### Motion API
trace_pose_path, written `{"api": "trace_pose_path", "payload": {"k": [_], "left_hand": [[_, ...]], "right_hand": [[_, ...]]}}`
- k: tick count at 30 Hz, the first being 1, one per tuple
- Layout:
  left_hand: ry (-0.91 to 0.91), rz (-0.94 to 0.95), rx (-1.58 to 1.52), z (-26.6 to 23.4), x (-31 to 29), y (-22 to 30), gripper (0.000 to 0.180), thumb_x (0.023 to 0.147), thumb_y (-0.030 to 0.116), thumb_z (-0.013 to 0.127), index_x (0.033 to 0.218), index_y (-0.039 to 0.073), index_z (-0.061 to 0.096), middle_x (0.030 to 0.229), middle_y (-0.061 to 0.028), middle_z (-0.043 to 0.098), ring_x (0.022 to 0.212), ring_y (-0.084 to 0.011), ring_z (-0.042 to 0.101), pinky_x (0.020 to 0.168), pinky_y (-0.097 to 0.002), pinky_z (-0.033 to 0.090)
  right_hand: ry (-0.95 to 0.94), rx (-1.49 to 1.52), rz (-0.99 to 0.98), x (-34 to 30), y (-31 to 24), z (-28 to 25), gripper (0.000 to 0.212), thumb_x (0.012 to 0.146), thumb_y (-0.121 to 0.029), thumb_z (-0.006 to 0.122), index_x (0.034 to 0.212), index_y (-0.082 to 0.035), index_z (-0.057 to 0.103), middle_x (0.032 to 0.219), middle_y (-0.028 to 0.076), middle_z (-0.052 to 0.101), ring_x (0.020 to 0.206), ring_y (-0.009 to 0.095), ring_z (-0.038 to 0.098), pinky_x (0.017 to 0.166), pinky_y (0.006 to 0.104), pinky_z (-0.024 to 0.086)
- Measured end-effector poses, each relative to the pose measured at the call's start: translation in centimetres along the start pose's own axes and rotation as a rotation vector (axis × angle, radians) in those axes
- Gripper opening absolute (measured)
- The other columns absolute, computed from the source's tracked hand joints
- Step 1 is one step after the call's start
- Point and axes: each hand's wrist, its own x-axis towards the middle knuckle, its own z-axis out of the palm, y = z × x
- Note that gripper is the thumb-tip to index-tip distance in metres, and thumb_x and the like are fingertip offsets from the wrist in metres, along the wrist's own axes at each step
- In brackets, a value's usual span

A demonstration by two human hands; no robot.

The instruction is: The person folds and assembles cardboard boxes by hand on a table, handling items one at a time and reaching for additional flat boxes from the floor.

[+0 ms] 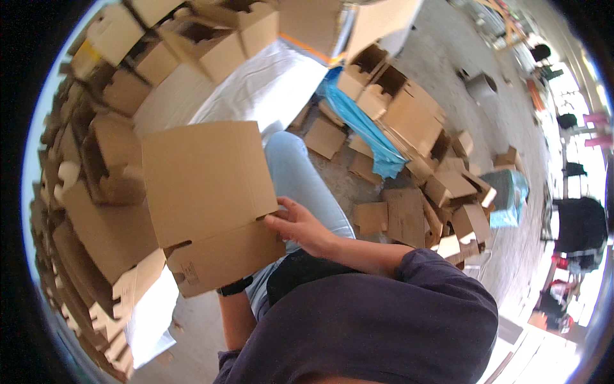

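Note:
A brown cardboard box blank (208,182), with a crease across it and slots at the ends of that crease, is held up in front of my lap. My right hand (304,227) pinches its right edge close to the slot, thumb on the near face. The lower panel (224,256) angles toward me and carries small dark print. My left forearm (238,317), with a black band at the wrist, passes behind this panel; the cardboard hides my left hand, so its grip does not show. My knee in light blue jeans (300,173) is beyond the blank's right edge.
Stacked cardboard boxes (118,153) crowd the left side. A white sheet (268,83) covers a surface ahead. To the right, loose boxes (451,185) and flat pieces lie heaped on the concrete floor (441,51), beside blue plastic film (364,128) and a grey bin (481,86).

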Motion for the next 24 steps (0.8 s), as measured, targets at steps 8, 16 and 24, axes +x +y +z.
{"api": "trace_pose_path", "payload": {"k": [8, 16, 24], "left_hand": [[0.089, 0.001, 0.154, 2.7, 2.4, -1.0, 0.071, 0.092, 0.056, 0.03, 0.142, 0.006, 0.024, 0.146, -0.0144, 0.026, 0.133, -0.0255, 0.028, 0.11, -0.0429, 0.022], [0.292, 0.044, 0.167, 3.5, 3.1, -2.3, 0.074, 0.091, 0.06, 0.027, 0.139, 0.004, 0.029, 0.144, -0.0136, 0.03, 0.132, -0.0268, 0.03, 0.109, -0.0448, 0.025], [0.315, 0.05, 0.178, 4.1, 3.4, -2.6, 0.069, 0.093, 0.056, 0.028, 0.139, 0.005, 0.03, 0.143, -0.0124, 0.033, 0.129, -0.0267, 0.035, 0.107, -0.0437, 0.029]], "right_hand": [[0.393, 0.148, -0.485, -0.7, -0.2, -7.7, 0.027, 0.085, -0.013, 0.064, 0.108, -0.01, 0.051, 0.088, 0.007, 0.066, 0.081, 0.011, 0.06, 0.068, 0.0261, 0.048], [1.404, 0.293, -1.097, -6.5, -7.9, -29.0, 0.028, 0.084, -0.011, 0.066, 0.109, -0.009, 0.055, 0.099, 0.003, 0.058, 0.09, 0.016, 0.053, 0.079, 0.034, 0.045], [1.678, 0.181, -0.811, -7.6, -12.2, -43.5, 0.039, 0.083, -0.007, 0.065, 0.119, -0.008, 0.054, 0.106, 0.006, 0.061, 0.09, 0.018, 0.057, 0.078, 0.0339, 0.048]]}}
